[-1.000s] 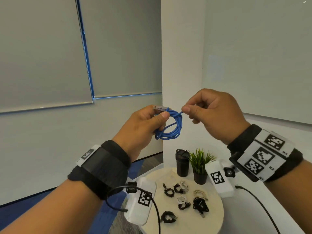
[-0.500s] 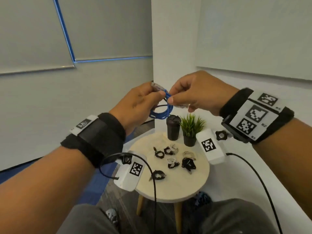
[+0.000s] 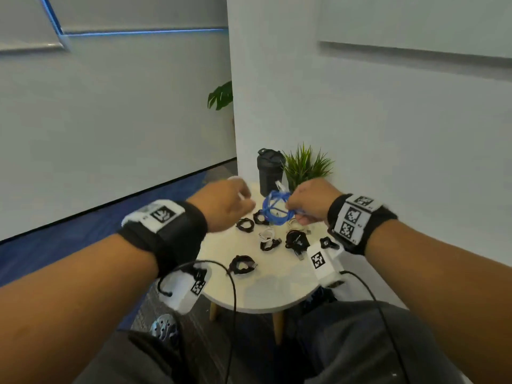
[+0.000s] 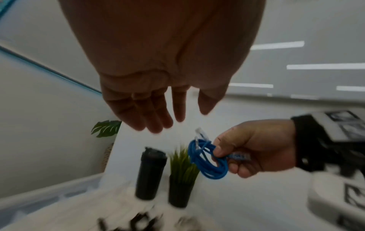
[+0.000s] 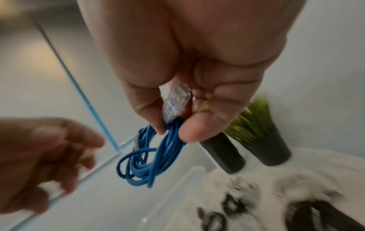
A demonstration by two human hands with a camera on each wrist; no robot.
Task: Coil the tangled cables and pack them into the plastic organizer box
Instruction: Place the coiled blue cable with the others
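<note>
A blue network cable (image 3: 273,212) is wound into a small coil with clear plugs on its ends. My right hand (image 3: 302,214) pinches it between thumb and fingers just above the round table; the right wrist view shows one plug (image 5: 175,100) tucked against the palm and the coil (image 5: 142,168) hanging below the fingers. My left hand (image 3: 238,206) hovers to the left of the coil, apart from it. In the left wrist view its fingers (image 4: 158,118) are straight and hold nothing. A clear plastic box wall (image 4: 39,195) shows blurred at the table's left.
Several small coiled black and white cables (image 3: 267,241) lie on the round white table (image 3: 263,295). A black tumbler (image 3: 270,170) and a potted grass plant (image 3: 304,167) stand at its back edge against the wall. My knees are under the near edge.
Both hands came down from chest height to just above the table. The left hand let go of the blue coil and drew away left; the right hand holds it alone.
</note>
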